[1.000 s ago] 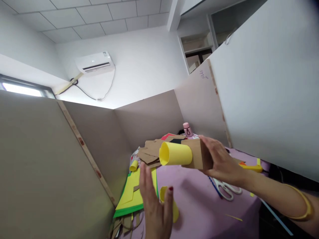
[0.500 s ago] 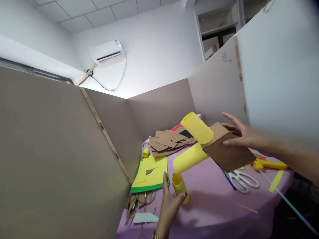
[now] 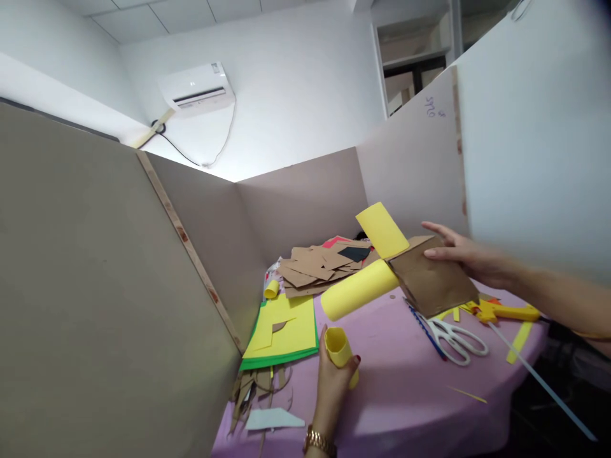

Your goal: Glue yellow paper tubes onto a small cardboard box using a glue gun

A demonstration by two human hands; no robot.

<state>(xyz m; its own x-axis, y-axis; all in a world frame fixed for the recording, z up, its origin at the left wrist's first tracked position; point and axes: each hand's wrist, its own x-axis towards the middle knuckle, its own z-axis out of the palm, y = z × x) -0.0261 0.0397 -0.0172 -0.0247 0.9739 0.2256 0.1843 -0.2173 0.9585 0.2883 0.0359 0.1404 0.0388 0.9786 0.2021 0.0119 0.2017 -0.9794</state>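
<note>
My right hand (image 3: 451, 250) grips a brown cardboard box (image 3: 432, 280) above the table, thumb on its near face. Two yellow paper tubes stick out from the box's left side: an upper tube (image 3: 383, 230) slanting up and a lower tube (image 3: 360, 289) pointing down to the left. Lower down, my left hand (image 3: 333, 372) is wrapped round a separate short yellow paper tube (image 3: 338, 346), whose open end faces up. Part of that tube is hidden by the fingers and thumb.
White-handled scissors (image 3: 458, 340), a blue pen (image 3: 427, 331) and a yellow glue gun (image 3: 499, 312) lie right on the purple tablecloth (image 3: 396, 407). Cardboard pieces (image 3: 310, 267) are heaped behind. Yellow and green sheets (image 3: 286, 327) lie left, below a small yellow roll (image 3: 272, 289). Partition panels (image 3: 200, 242) enclose the table.
My left hand has closed round the separate yellow tube, which it was reaching beside before. The box in my right hand has turned a little, showing more of its flat face.
</note>
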